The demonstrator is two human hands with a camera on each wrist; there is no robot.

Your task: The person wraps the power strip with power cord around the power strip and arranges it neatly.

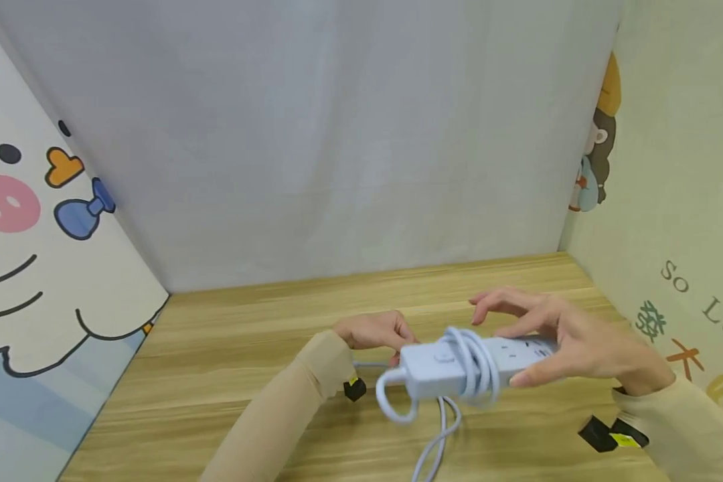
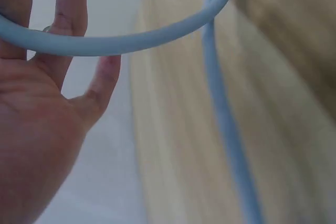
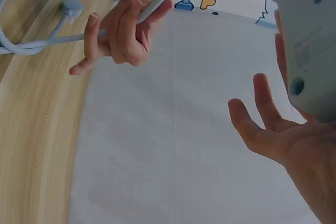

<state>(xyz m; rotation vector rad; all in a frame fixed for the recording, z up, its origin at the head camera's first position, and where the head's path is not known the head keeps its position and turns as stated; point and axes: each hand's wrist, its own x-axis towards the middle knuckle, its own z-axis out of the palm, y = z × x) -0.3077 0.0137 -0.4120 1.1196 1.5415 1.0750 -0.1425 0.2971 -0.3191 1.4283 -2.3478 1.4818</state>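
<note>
1 surface point(image 1: 247, 321), wood-grained. 1 backdrop point(image 1: 337, 147), pale, behind it. 1 left panel point(image 1: 18, 402), printed with white cartoon character point(image 1: 66, 268) and blue bow point(image 1: 78, 217). 1 right panel point(image 1: 681, 161), pale green, with lettering point(image 1: 651, 320) and cartoon figure point(image 1: 605, 127).

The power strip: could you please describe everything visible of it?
The power strip is a long, whitish box, seemingly plastic, with a switch near one end and sockets towards the other. Its cord leaves the switch end in a loop, and several turns wrap its middle. The right hand grips the socket end, holding it sockets-up above the table. Underneath are dark round spots.
</note>
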